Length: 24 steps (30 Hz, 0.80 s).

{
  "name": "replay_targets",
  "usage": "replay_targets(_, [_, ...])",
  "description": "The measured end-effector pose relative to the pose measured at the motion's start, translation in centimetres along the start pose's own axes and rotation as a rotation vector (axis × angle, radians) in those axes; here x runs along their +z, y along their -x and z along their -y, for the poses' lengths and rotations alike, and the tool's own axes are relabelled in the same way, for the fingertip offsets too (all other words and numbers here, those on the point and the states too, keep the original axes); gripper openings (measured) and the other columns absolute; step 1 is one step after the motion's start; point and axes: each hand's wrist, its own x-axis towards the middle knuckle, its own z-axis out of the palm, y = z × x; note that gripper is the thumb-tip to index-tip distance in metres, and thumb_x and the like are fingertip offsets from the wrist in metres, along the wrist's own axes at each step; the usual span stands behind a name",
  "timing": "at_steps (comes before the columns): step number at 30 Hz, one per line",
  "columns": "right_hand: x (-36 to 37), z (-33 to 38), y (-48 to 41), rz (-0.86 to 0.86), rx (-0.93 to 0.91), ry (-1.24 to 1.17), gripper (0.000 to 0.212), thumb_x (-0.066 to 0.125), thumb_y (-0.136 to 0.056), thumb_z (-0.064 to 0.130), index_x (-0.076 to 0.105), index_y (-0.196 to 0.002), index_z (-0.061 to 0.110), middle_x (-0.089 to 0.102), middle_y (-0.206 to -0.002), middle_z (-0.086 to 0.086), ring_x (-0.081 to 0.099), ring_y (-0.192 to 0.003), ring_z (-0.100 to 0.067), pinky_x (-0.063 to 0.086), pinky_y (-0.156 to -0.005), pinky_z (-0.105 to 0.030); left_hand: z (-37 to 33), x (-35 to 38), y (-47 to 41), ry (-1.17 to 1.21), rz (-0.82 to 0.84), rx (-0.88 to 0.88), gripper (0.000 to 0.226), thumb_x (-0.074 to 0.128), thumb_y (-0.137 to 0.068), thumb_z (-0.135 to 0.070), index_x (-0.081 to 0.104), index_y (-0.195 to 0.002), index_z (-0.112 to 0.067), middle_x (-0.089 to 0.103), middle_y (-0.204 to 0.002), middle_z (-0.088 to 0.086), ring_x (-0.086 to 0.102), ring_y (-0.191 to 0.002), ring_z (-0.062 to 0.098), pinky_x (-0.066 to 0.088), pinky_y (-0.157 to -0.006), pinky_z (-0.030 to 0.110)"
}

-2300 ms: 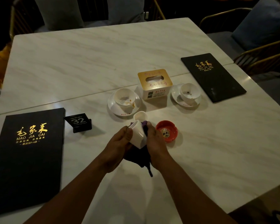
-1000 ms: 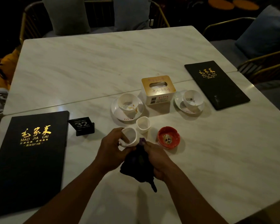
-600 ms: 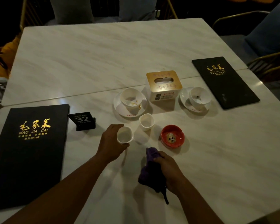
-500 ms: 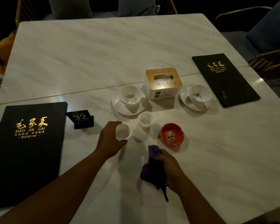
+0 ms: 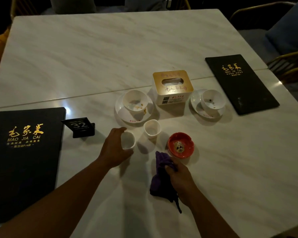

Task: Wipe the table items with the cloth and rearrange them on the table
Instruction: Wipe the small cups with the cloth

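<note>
Both forearms reach in from the near edge. Left hand [image 5: 114, 149] wraps thumb and fingers round an upright white cup [image 5: 128, 143], just beside a second cup [image 5: 151, 129]. Right hand [image 5: 180, 180] clenches the bunched purple cloth [image 5: 159, 177] near the red dish [image 5: 181, 146]; bare marble table [image 5: 239, 160] runs rightward to its edge.

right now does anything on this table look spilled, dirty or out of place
Nothing is tipped or broken, but some pieces are dirty. The left bowl has orange-brown smears inside, the right bowl holds dark specks, and the red dish has scraps in it.
</note>
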Motion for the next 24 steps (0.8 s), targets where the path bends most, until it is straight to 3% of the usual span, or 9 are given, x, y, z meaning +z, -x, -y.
replay_targets(4, [-0.8, 0.1, -0.4, -0.016, -0.016, 0.006, 0.028, 0.052, -0.099, 0.022, 0.058, -0.123, 0.036, 0.064, -0.114, 0.008, 0.061, -0.104, -0.015, 0.051, -0.099, -0.043, -1.3, 0.3, -0.9, -0.069, -0.008, 0.134, 0.099, 0.089, -0.064, -0.044, 0.037, -0.144, -0.018, 0.044, -0.143, 0.004, 0.047, -0.129, 0.022, 0.047, -0.101, 0.036])
replay_targets(8, [-1.8, -0.1, -0.8, -0.026, 0.038, -0.155, 0.027, 0.052, -0.099, 0.021, 0.06, -0.122, 0.033, 0.067, -0.113, 0.002, 0.065, -0.103, -0.021, 0.054, -0.095, -0.046, -4.4, 1.9, -2.9, -0.147, -0.042, 0.236, 0.086, 0.085, -0.069, -0.04, 0.043, -0.141, -0.016, 0.05, -0.138, 0.005, 0.053, -0.123, 0.026, 0.052, -0.094, 0.041])
replay_targets(13, [-3.0, -1.0, -1.2, 0.081, 0.118, -0.418, 0.046, 0.057, -0.088, 0.003, 0.06, -0.128, 0.026, 0.068, -0.12, -0.011, 0.067, -0.107, -0.034, 0.055, -0.092, -0.055, -6.6, 4.8, -5.2, -0.189, 0.049, 0.167, 0.093, 0.085, -0.068, -0.046, 0.039, -0.143, -0.016, 0.047, -0.14, 0.007, 0.052, -0.124, 0.026, 0.051, -0.096, 0.044])
replay_targets(17, [-3.6, -0.6, -0.9, 0.128, 0.019, -0.336, 0.051, 0.052, -0.089, -0.006, 0.062, -0.119, 0.034, 0.07, -0.117, -0.003, 0.068, -0.106, -0.027, 0.056, -0.093, -0.05, -6.5, 6.0, -5.8, -0.241, 0.103, 0.137, 0.09, 0.084, -0.071, -0.041, 0.039, -0.143, -0.014, 0.047, -0.138, 0.009, 0.053, -0.122, 0.027, 0.049, -0.096, 0.041])
replay_targets(21, [-3.7, -0.2, -0.8, 0.13, -0.042, -0.226, 0.052, 0.055, -0.095, 0.003, 0.052, -0.137, 0.034, 0.062, -0.131, 0.004, 0.062, -0.116, -0.016, 0.053, -0.1, -0.043, -6.5, 6.3, -5.9, -0.202, 0.06, 0.121, 0.071, 0.082, -0.077, -0.033, 0.047, -0.136, -0.013, 0.054, -0.13, 0.01, 0.057, -0.116, 0.027, 0.049, -0.093, 0.039])
replay_targets(24, [-4.1, 0.1, -0.3, 0.116, -0.09, -0.134, 0.053, 0.057, -0.096, 0.008, 0.047, -0.141, 0.034, 0.06, -0.132, 0.006, 0.059, -0.116, -0.012, 0.052, -0.1, -0.041, -6.6, 5.9, -5.6, -0.153, 0.027, 0.146, 0.072, 0.086, -0.071, -0.034, 0.052, -0.131, -0.015, 0.057, -0.126, 0.008, 0.058, -0.113, 0.025, 0.048, -0.091, 0.036])
